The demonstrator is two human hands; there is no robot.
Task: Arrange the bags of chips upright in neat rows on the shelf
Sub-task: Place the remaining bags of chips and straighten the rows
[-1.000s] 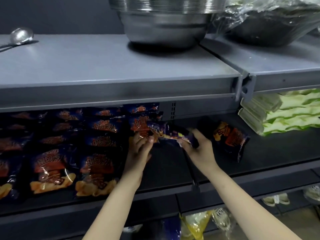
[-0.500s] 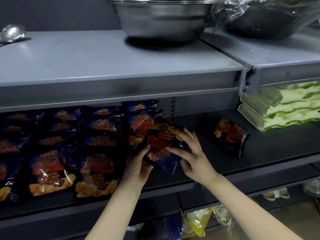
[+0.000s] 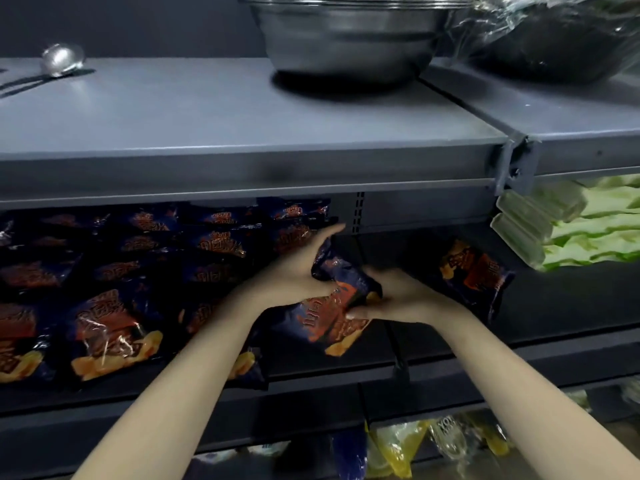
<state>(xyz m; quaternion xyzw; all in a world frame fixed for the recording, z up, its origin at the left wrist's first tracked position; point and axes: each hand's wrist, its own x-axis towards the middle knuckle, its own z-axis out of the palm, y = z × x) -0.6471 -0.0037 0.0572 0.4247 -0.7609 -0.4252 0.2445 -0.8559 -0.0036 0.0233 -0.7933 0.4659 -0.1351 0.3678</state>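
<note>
A dark blue bag of chips [image 3: 332, 306] with red and orange print is held between both hands over the middle shelf [image 3: 346, 362], tilted with its lower end toward me. My left hand [image 3: 298, 268] lies on its upper left side, fingers stretched toward the back. My right hand [image 3: 398, 296] grips its right edge with curled fingers. Rows of the same bags [image 3: 114, 327] fill the shelf's left part, several leaning back. One more bag [image 3: 474, 271] lies alone to the right.
The grey upper shelf [image 3: 242, 133] overhangs the work area, carrying a steel bowl [image 3: 346, 36], a ladle [image 3: 60, 60] and a plastic-wrapped bowl [image 3: 554, 36]. Green and white packs [image 3: 571, 230] are stacked at right. Yellow bags [image 3: 398, 445] sit on the lower shelf.
The held bag has been turned and lowered toward the shelf beside the rightmost row. My left hand moved from under it to its upper left side.
</note>
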